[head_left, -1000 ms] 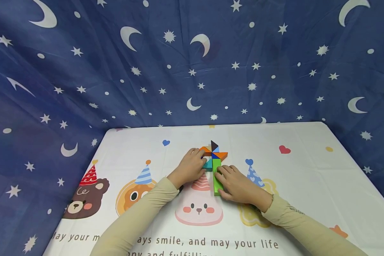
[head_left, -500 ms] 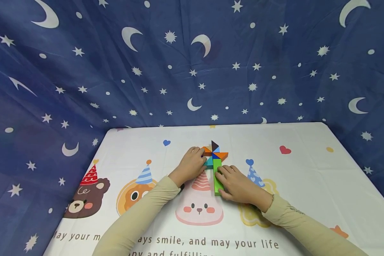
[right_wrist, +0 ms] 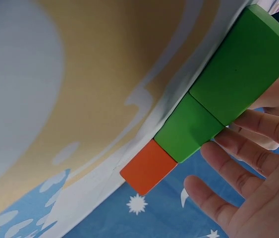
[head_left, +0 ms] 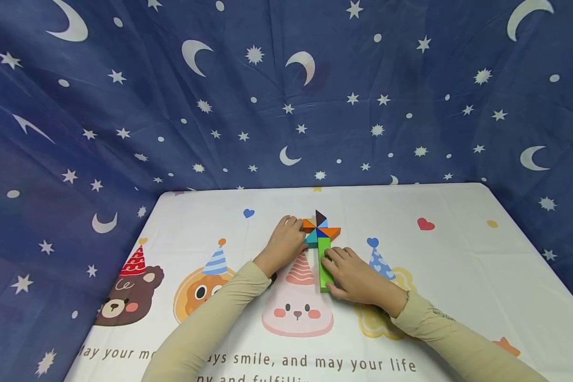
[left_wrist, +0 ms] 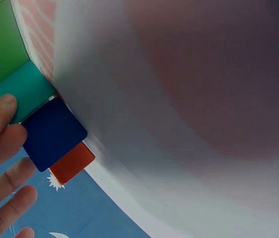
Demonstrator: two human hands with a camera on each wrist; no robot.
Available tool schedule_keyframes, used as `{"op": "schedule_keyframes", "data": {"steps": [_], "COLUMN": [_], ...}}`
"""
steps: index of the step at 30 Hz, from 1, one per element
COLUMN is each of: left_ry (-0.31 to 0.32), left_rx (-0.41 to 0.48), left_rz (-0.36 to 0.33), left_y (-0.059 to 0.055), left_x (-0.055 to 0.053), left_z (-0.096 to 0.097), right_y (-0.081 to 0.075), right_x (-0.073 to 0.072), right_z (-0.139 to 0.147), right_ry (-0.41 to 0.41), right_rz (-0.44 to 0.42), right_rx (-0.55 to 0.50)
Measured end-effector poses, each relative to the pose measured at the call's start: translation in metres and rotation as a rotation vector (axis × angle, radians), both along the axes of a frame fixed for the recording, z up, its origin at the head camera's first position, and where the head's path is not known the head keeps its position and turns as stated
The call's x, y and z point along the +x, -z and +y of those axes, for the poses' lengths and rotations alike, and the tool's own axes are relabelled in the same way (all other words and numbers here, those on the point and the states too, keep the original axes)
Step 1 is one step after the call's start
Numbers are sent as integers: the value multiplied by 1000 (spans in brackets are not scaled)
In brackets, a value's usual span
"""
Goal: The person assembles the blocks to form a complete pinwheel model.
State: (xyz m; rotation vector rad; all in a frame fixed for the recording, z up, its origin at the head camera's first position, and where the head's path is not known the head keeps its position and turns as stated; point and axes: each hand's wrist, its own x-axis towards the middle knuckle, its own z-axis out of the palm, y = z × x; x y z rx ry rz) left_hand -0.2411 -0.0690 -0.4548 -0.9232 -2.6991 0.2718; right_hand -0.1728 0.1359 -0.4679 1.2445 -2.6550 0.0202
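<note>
A pinwheel of triangular blocks lies on the tablecloth in the head view, with a black triangle point(head_left: 320, 217), an orange triangle point(head_left: 332, 232) and a teal block point(head_left: 311, 241) among them. Two green blocks point(head_left: 324, 265) run end to end below it like a stem. My left hand point(head_left: 283, 243) is at the pinwheel's left side. In the left wrist view its thumb touches the teal block point(left_wrist: 27, 91) and a finger meets a dark blue block point(left_wrist: 55, 134), hidden in the head view. My right hand point(head_left: 358, 276) rests its extended fingers along the green blocks point(right_wrist: 191, 126).
The white tablecloth point(head_left: 458, 265) carries printed cartoon animals, hearts and lettering. Behind the table and along its left and right sides hangs a blue curtain point(head_left: 248, 127) with moons and stars. The table's back edge lies a little beyond the pinwheel.
My left hand has slid slightly forward, and the teal block has moved up against the pinwheel's centre, closing the gap there. The right hand and green blocks have stayed put.
</note>
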Motion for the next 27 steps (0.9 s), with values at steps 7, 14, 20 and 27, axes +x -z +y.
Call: {"op": "schedule_keyframes", "data": {"steps": [7,14,20,27], "left_ry": [-36,20,50,25], "left_rx": [54,122,89,104], "left_rz": [-15,-53,-69,-118], "left_y": [1,0,2,5], "left_x": [-1,-2,-3,-4], "left_z": [-4,-10,-19,-27], "right_y": [0,0,-1,0], "right_x": [0,0,1,0], "right_z": [0,-1,-1,0], "right_ry": [-7,4,1,10], "right_rz": [7,-10,-22,-32], "right_rx": [-7,1,-2,7]}}
